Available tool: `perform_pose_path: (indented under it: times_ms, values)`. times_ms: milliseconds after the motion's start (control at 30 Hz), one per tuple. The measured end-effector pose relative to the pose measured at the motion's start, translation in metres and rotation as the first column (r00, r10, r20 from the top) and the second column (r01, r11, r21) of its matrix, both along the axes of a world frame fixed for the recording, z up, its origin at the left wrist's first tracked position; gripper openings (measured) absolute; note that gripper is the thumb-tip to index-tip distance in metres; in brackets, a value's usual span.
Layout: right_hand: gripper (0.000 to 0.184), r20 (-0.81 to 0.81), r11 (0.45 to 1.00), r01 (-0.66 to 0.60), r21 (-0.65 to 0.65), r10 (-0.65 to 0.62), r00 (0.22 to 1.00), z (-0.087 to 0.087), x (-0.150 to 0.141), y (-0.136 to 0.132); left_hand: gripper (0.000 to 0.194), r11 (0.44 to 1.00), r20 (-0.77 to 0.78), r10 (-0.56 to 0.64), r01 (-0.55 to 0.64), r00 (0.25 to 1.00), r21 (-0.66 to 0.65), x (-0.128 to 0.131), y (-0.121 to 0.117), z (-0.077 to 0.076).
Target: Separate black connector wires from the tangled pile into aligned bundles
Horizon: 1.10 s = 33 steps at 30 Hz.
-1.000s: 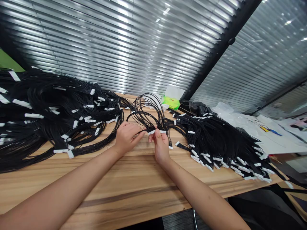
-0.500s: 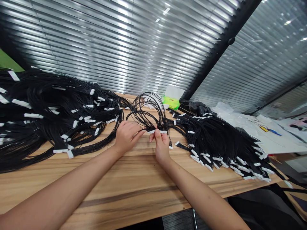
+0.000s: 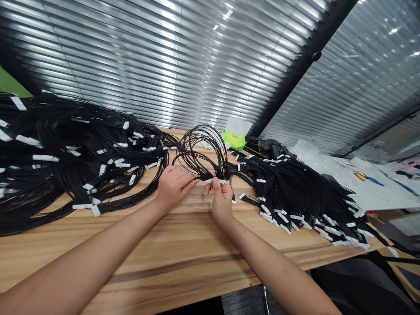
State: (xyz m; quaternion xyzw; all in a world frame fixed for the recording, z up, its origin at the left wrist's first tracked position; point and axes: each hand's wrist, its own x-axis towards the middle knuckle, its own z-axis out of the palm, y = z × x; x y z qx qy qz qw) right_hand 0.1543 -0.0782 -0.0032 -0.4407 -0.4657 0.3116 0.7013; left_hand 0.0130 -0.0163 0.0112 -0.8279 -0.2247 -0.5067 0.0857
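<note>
On the wooden worktop (image 3: 131, 256), directly in front of me, my left hand (image 3: 173, 188) and right hand (image 3: 222, 197) are held close together at the centre. The left hand has its fingers pressed together and closes on the wires of a small looped wire bundle (image 3: 203, 148), at the left end of the bundle's white connector strip (image 3: 215, 180). The right hand pinches that strip between thumb and index finger. The bundle's wires arch upward above both hands, clear of the surface.

A large heap of black wire harnesses (image 3: 82, 148) with white connectors lies left of the hands; a second heap (image 3: 295, 192) lies just to the right. Beyond them are a green packet (image 3: 234, 140) and a dark crumpled item (image 3: 271, 148). Clear plastic film (image 3: 315, 153) and paper sheets (image 3: 377, 194) lie further right.
</note>
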Motion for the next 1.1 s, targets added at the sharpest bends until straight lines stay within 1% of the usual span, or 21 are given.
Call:
perform_pose_path:
  times_ms: [133, 233, 333, 533, 833, 967, 1100]
  values:
    - [0.042, -0.011, 1.0, -0.004, 0.0, 0.004, 1.0, -0.001, 0.0003, 0.0, 0.031, 1.0, 0.017, -0.018, 0.018, 1.0, -0.006, 0.001, 0.0001, -0.0007]
    - [0.044, -0.006, 1.0, 0.006, -0.014, -0.006, 1.0, -0.001, 0.0, -0.0002, 0.028, 0.999, 0.031, -0.034, 0.035, 0.999, -0.017, 0.0017, -0.0005, -0.001]
    - [0.043, -0.006, 1.0, 0.009, -0.022, -0.01, 1.0, 0.0003, -0.0006, -0.0005, 0.023, 0.998, 0.039, -0.049, 0.05, 0.998, -0.027, 0.0018, -0.0012, -0.0011]
    - [0.039, -0.007, 1.0, 0.014, -0.026, -0.014, 1.0, 0.0017, -0.0003, 0.0, 0.027, 0.998, 0.032, -0.026, 0.028, 0.999, -0.061, 0.0016, -0.0012, -0.0033]
    - [0.041, 0.011, 0.998, 0.037, -0.051, -0.036, 0.999, 0.0012, 0.0004, 0.0003, 0.021, 0.987, 0.055, -0.11, 0.116, 0.992, -0.115, 0.0017, 0.0009, -0.0057]
    - [0.042, 0.019, 0.998, 0.038, -0.054, -0.037, 0.999, 0.0009, 0.0005, 0.0002, 0.022, 0.983, 0.047, -0.115, 0.121, 0.992, -0.135, 0.0014, 0.0016, -0.0065]
    - [0.043, 0.01, 0.997, 0.046, -0.058, -0.045, 0.999, 0.0024, -0.0004, -0.0002, 0.023, 0.985, 0.053, -0.096, 0.103, 0.994, -0.14, 0.0018, 0.0007, -0.006]
